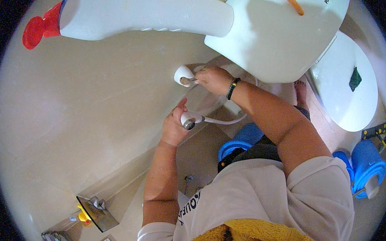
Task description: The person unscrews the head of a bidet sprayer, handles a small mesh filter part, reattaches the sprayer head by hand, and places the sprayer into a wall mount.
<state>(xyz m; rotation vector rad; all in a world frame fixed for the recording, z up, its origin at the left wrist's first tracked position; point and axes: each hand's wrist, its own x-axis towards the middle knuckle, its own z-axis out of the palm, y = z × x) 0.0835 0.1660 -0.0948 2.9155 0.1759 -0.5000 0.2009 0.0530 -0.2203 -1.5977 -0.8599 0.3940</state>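
Observation:
My left hand is closed around a white handheld bidet sprayer, its round chrome spray face pointing toward me. From the sprayer a white hose curves off to the right. Farther up, my right hand, with a dark beaded bracelet at the wrist, reaches a white rounded wall holder. Its fingertips are pinched at the holder's opening, on something too small to make out. The holder's hollow, brownish inside partly shows beside those fingers.
A large white bottle with an open red cap lies across the top, against a white cistern bearing an orange stick. At right are the white toilet lid with a dark green pad, and blue buckets. A corner shelf is lower left.

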